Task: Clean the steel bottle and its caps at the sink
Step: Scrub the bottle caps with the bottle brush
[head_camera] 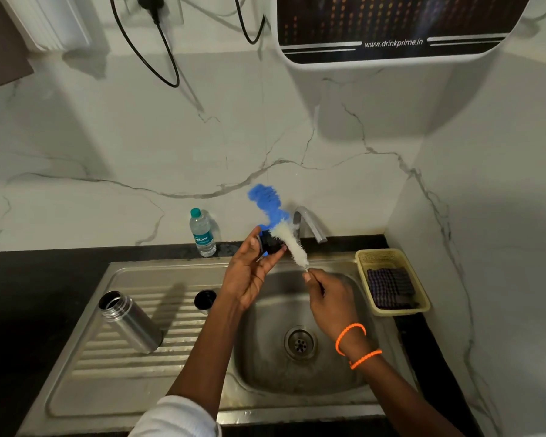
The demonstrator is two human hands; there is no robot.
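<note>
Bottle cap (pixel 270 242), gripped in left hand (pixel 252 272), gets scrubbed; right hand (pixel 328 294) grips bottle brush (pixel 292 244). Next, probably rinsing.

1. Below your hands sits the steel sink unit (pixel 145 392), set into a black counter (pixel 29 298).
2. Left of your left hand (pixel 249 275), the steel bottle (pixel 130 321) stands open on the ribbed drainboard, tilted in this wide view.
3. Just beside your left wrist, a dark-lined steel cap (pixel 205 300) rests on the drainboard, mouth up.
4. Beyond your left hand, a plastic water bottle (pixel 202 233) stands upright on the counter by the wall.
5. Right of your right hand (pixel 328 294), a yellow basket (pixel 391 280) sits on the counter, holding a dark checked cloth (pixel 390 287).
</note>
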